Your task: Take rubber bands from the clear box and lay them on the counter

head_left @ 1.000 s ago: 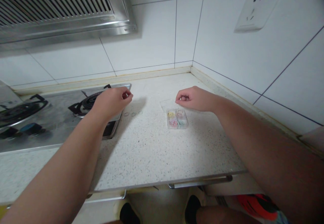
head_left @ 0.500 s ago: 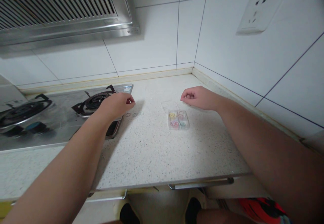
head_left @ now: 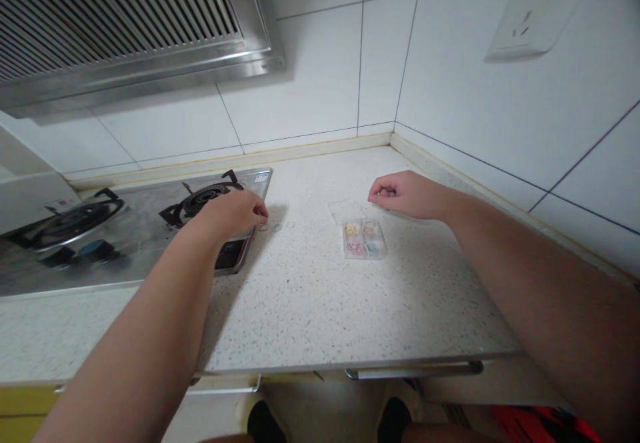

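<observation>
My left hand (head_left: pixel 239 211) is closed in a pinch low over the counter, its fingertips at the leftmost of several small thin rings (head_left: pixel 291 225) lying in a row. Whether a ring is between the fingertips is too small to see. My right hand (head_left: pixel 400 193) is curled closed near the back right of the counter; anything inside its fingers is hidden. Between the hands sits a clear compartment box (head_left: pixel 365 256) with small yellow, pink, whitish and greenish pieces in separate sections. Its transparent lid (head_left: pixel 345 209) extends behind it, hard to make out.
A dark phone (head_left: pixel 231 256) lies under my left wrist at the gas stove's (head_left: pixel 145 256) edge. The range hood (head_left: pixel 200 66) hangs above at left. Tiled walls meet behind the speckled counter (head_left: pixel 310 309), and a drawer handle (head_left: pixel 415 371) juts below its front edge.
The view has turned slightly left, shifting everything rightward in the picture. My left hand has lowered to the leftmost ring. My right hand keeps its curled pose.
</observation>
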Action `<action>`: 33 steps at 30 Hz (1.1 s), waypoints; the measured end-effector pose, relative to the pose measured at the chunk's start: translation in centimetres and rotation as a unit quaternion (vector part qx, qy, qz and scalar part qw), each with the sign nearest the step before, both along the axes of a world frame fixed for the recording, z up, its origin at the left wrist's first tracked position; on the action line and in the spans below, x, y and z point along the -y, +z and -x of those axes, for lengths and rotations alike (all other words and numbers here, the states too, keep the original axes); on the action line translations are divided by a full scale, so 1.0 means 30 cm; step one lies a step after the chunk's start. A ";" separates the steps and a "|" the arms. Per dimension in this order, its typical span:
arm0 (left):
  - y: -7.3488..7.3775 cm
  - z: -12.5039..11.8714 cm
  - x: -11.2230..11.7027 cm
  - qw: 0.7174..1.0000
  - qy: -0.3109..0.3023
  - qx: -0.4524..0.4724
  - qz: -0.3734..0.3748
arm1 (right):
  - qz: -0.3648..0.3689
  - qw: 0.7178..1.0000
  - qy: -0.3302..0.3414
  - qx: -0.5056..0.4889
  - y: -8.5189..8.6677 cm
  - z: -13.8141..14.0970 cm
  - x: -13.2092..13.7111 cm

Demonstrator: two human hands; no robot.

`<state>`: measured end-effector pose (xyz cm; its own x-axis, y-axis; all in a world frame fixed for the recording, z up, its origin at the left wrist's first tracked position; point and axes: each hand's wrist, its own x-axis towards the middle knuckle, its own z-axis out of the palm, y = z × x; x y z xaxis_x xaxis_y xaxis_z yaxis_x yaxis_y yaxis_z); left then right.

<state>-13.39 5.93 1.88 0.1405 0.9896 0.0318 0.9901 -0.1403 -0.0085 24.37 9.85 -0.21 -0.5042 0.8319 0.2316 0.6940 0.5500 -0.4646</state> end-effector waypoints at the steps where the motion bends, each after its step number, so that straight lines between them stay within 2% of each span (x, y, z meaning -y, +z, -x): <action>1: -0.003 0.002 -0.001 1.000 0.001 -0.001 0.004 | 0.000 1.000 0.000 0.002 -0.001 0.000 -0.001; 10: -0.012 0.002 -0.031 0.995 0.044 -0.049 0.075 | -0.008 1.000 0.003 0.020 -0.011 -0.003 -0.014; 18: -0.015 -0.021 -0.011 0.996 0.024 -0.064 0.060 | 0.000 1.000 0.007 0.017 -0.008 -0.005 -0.009; 23: -0.017 -0.040 -0.002 0.999 0.015 -0.047 0.022 | -0.005 1.000 0.011 0.011 -0.008 -0.006 -0.010; 26: -0.010 -0.064 0.009 1.000 -0.002 0.002 -0.019 | -0.011 1.000 0.012 0.016 -0.004 -0.001 -0.005; 29: -0.011 -0.105 0.025 0.992 -0.037 0.093 -0.076 | -0.012 1.000 0.014 0.019 0.003 0.005 0.005; 31: -0.024 -0.141 0.031 0.976 -0.061 0.174 -0.118 | -0.010 1.000 0.017 0.019 0.006 0.009 0.011; 33: -0.047 -0.180 0.034 0.940 -0.089 0.290 -0.153 | -0.010 1.000 0.023 0.018 0.008 0.013 0.015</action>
<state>-7.99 4.92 0.47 0.1733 0.8845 0.4332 0.8015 -0.3823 0.4598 23.99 9.39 0.04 -0.5494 0.8035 0.2293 0.6839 0.5901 -0.4291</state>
